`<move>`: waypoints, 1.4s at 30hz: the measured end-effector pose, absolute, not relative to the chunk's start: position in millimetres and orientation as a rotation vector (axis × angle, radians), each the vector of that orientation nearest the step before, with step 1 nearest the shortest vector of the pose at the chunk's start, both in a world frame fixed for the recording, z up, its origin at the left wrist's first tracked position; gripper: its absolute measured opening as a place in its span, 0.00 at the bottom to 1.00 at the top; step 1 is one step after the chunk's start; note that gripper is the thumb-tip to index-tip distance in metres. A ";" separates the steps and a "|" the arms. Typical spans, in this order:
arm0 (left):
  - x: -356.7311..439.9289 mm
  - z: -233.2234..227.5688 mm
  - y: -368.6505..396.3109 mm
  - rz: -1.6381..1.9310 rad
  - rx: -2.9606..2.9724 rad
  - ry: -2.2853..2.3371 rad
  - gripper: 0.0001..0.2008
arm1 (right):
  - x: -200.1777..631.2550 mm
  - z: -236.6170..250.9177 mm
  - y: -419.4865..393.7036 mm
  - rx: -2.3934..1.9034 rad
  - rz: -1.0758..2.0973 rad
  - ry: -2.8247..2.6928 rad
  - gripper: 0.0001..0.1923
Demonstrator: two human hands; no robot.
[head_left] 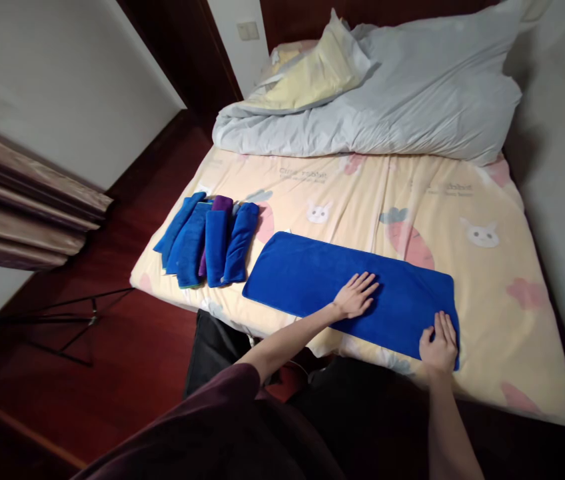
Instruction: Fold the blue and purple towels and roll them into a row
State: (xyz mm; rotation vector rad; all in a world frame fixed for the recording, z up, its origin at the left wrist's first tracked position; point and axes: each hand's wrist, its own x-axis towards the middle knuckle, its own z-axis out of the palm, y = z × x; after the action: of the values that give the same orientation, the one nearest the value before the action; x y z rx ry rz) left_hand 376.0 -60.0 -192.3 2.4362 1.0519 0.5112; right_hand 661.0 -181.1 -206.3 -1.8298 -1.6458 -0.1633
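Observation:
A long blue towel lies flat on the bed, folded into a strip along the near edge. My left hand rests palm down on its middle, fingers spread. My right hand presses flat on the towel's right end, near its corner. To the left of the towel, a row of several folded towels lies side by side, blue ones with one purple among them.
The bed sheet is pale yellow with rabbits and carrots. A grey duvet is bunched at the head of the bed. Dark red wooden floor lies to the left, with a black tripod stand and curtains.

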 end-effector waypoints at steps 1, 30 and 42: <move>384.2 -195.5 -56.3 0.509 2.420 1.029 0.29 | 661.4 -206.5 -181.1 -1.826 -0.164 -1.650 0.27; 67.2 -129.9 154.1 -0.108 2.399 1.691 0.14 | 660.1 -202.1 -181.8 -1.868 -0.121 -1.653 0.29; 141.7 -157.6 46.7 0.190 2.566 1.355 0.27 | 662.1 -203.7 -182.6 -1.889 -0.091 -1.657 0.29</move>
State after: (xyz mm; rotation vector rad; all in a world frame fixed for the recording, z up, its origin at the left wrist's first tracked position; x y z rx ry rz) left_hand 141.7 46.7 -157.6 2.5660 1.3548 0.1898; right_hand 662.1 -182.6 -203.7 -1.8888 -1.6570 -0.0906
